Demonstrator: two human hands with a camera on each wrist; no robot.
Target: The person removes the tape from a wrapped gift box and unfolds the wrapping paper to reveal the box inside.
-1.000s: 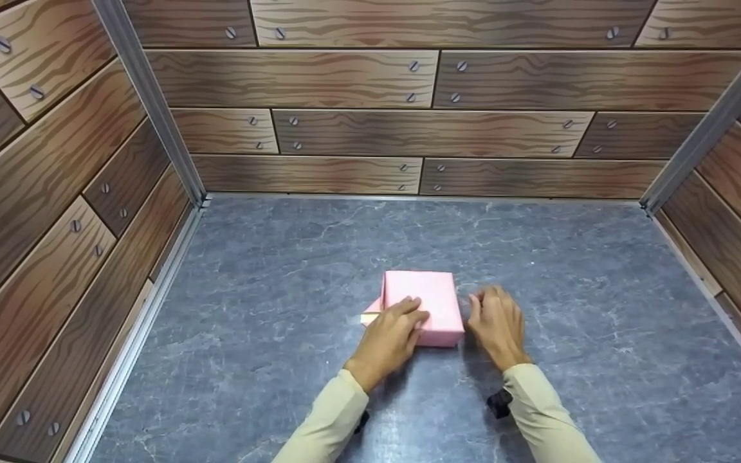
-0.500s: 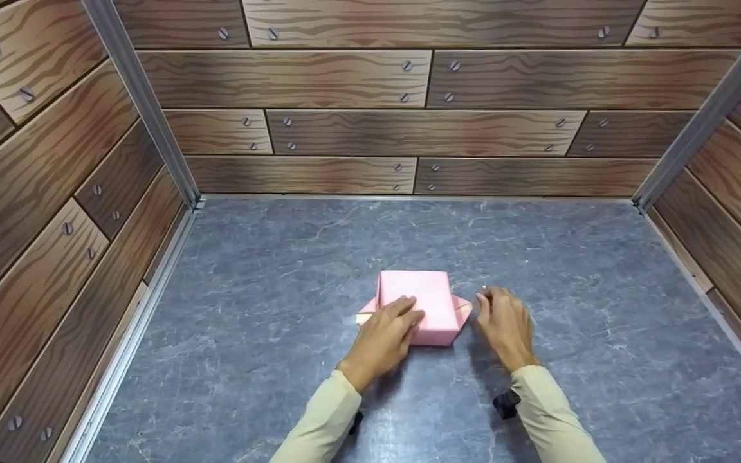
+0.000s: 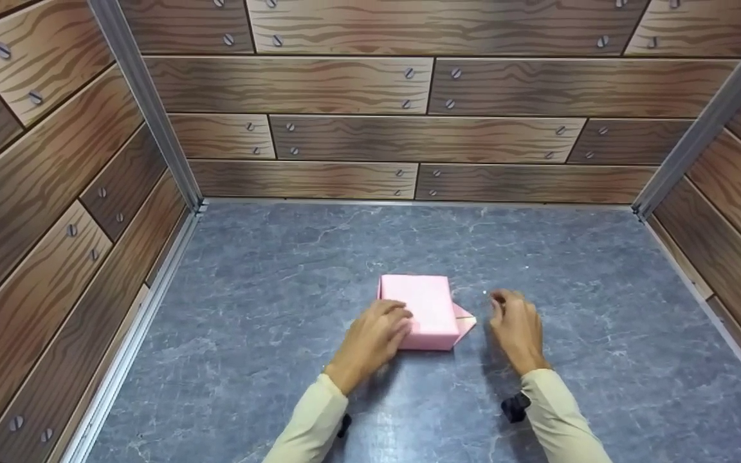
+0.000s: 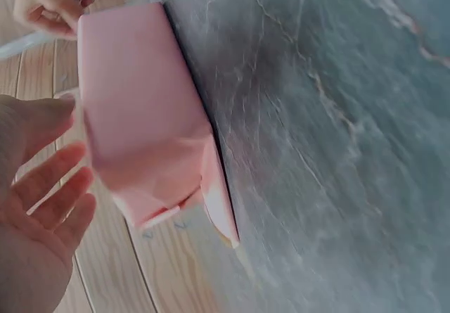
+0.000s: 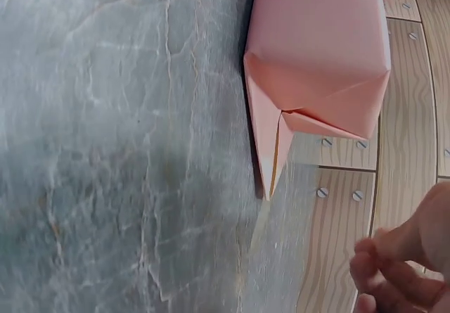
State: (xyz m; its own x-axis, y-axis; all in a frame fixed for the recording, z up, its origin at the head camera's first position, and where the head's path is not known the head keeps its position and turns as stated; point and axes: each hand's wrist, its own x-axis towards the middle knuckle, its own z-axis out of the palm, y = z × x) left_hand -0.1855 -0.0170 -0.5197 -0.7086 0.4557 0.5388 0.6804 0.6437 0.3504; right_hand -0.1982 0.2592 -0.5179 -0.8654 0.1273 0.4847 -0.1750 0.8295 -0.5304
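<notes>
A pink paper-wrapped box (image 3: pixel 423 307) lies on the table. At its right end a pointed paper flap (image 3: pixel 464 319) with a cream edge sticks out; the right wrist view shows that end's folds (image 5: pixel 316 95). My left hand (image 3: pixel 374 334) is at the box's near left corner, fingers slightly bent and spread. In the left wrist view they overlap the box's edge, and another flap (image 4: pixel 216 186) juts from that end, hidden by the hand in the head view. My right hand (image 3: pixel 517 328) is apart from the box on the right, thumb and fingertips (image 5: pixel 365 257) bunched, nothing visible between them.
The table (image 3: pixel 267 289) is a blue-grey marbled surface with a small white speck (image 3: pixel 484 292) by the right fingertips. Wood-patterned walls (image 3: pixel 345 135) stand at the back and both sides, joined by metal corner posts (image 3: pixel 152 96).
The box's right flap, not visible at first, now sticks out. My right hand has drawn away to the right, and my left hand has slid from the top towards the left end.
</notes>
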